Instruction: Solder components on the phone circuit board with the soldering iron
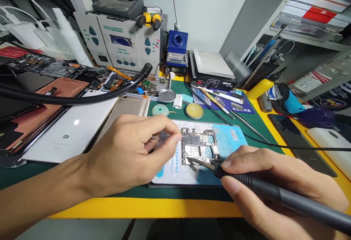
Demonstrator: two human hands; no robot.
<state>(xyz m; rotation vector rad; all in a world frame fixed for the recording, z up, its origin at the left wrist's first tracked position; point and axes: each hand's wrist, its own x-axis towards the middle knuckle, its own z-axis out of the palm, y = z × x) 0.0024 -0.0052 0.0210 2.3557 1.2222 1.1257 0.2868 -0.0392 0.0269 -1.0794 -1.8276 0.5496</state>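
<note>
A phone circuit board (195, 140) lies on a blue and white packet (233, 137) in the centre. My right hand (276, 181) grips a black soldering iron (263, 189) whose pointed metal tip is over the board's lower left part; contact cannot be made out. My left hand (131, 152) is at the board's left edge, thumb and index finger pinched together, and whatever lies between the fingertips is too small to name. Behind the board stand an open tin of yellow paste (194, 111) and a pale green spool (160, 110).
A grey hot air station (123, 46) stands at the back left, with its black hose (109, 95) crossing over several phones. Tweezers (252, 126) and a black cable (274, 145) lie behind my right hand. Another phone (298, 141) rests at the right.
</note>
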